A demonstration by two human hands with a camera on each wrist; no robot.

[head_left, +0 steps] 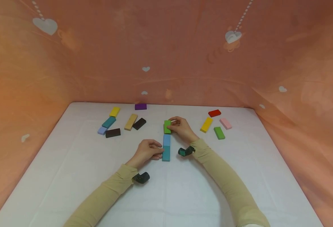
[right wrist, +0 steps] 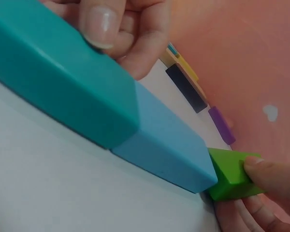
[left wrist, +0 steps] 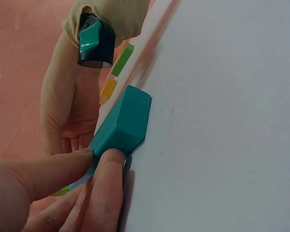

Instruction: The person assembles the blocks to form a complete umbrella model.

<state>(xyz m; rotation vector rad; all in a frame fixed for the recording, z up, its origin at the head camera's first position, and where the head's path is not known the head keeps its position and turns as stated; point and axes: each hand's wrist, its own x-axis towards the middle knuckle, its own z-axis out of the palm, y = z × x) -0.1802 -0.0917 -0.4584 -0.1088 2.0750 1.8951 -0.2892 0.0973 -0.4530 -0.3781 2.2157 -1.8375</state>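
Note:
In the head view, a teal block (head_left: 166, 154), a light blue block (head_left: 167, 140) and a green block (head_left: 167, 127) lie end to end in a line at the table's middle. My right hand (head_left: 182, 128) pinches the green block from its right side, with the thumb (right wrist: 266, 169) against it in the right wrist view. That block meets the light blue one's far end at a slight angle. My left hand (head_left: 147, 152) touches the teal block's left side with thumb and fingertips, all on that one side.
On the left lie yellow (head_left: 114, 112), teal (head_left: 109, 122), periwinkle (head_left: 102, 130), tan (head_left: 130, 122) and dark (head_left: 113, 133) blocks. A purple block (head_left: 140, 107) is near the far edge. Red (head_left: 214, 113), orange-yellow (head_left: 206, 125), pink (head_left: 225, 123) and green (head_left: 219, 133) blocks lie right.

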